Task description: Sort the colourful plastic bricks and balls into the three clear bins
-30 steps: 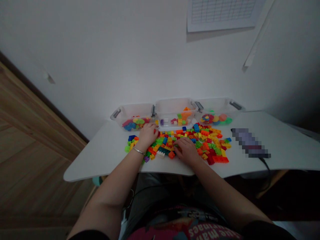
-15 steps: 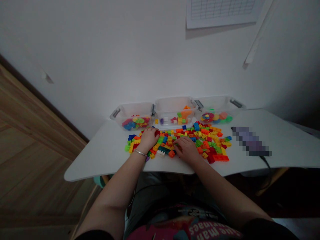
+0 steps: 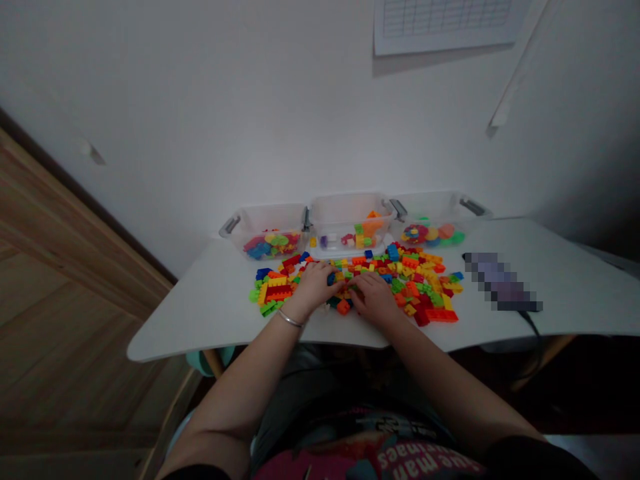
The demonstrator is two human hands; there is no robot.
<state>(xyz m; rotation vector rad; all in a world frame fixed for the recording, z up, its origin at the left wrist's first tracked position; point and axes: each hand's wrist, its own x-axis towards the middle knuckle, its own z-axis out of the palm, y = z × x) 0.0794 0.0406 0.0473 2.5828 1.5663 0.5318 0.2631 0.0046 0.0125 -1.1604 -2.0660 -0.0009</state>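
Observation:
Toy building bricks in many colours lie in a loose pile [image 3: 280,292] on the white table. My left hand [image 3: 316,285], with a bangle at the wrist, rests over the middle of the pile. Its thumb and fingers are apart, and a blue brick [image 3: 331,277] shows between them in the pile. Close by on the right, my right hand [image 3: 375,297] is curled low among the bricks. Its fingertips are bent inward, and whatever they hold is too small and hidden to name. An orange brick [image 3: 343,307] lies just in front, between the hands.
Three clear plastic boxes stand along the wall: the left box [image 3: 270,217], middle box [image 3: 350,203] and right box [image 3: 435,207], each with coloured pieces inside. A phone-like device [image 3: 500,283] with a cable lies on the table [image 3: 190,320] at right.
My left hand has moved right and a little nearer to me, toward my right hand, uncovering bricks at the pile's left. My right hand has barely moved.

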